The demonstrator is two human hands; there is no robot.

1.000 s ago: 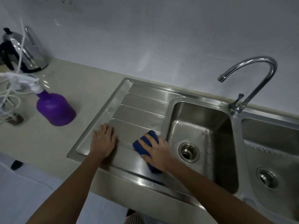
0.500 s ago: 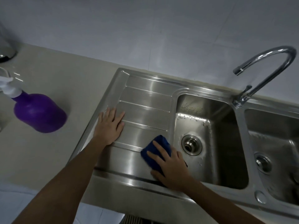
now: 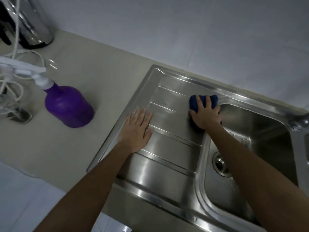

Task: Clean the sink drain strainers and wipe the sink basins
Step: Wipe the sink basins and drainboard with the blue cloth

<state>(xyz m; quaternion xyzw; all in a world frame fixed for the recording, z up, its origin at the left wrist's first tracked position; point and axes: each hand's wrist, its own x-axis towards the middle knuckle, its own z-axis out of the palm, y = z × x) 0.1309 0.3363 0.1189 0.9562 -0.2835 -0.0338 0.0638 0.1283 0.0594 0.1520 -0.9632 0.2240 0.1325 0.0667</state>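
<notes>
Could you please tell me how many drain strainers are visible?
1: the drain strainer sits in the basin floor, partly covered by the right forearm. Others may lie beyond the frame.

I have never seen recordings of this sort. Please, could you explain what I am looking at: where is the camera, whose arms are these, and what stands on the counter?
There is no machine here. A person wears one camera on the head, so you look down along their own two arms. The left hand lies flat on the ribbed steel drainboard. The right hand presses a blue cloth onto the drainboard's far corner, beside the basin. The basin's drain strainer shows partly behind the right forearm. On the pale counter stand a purple spray bottle and, far left, a shiny kettle with white cords. Neither hand grips anything.
</notes>
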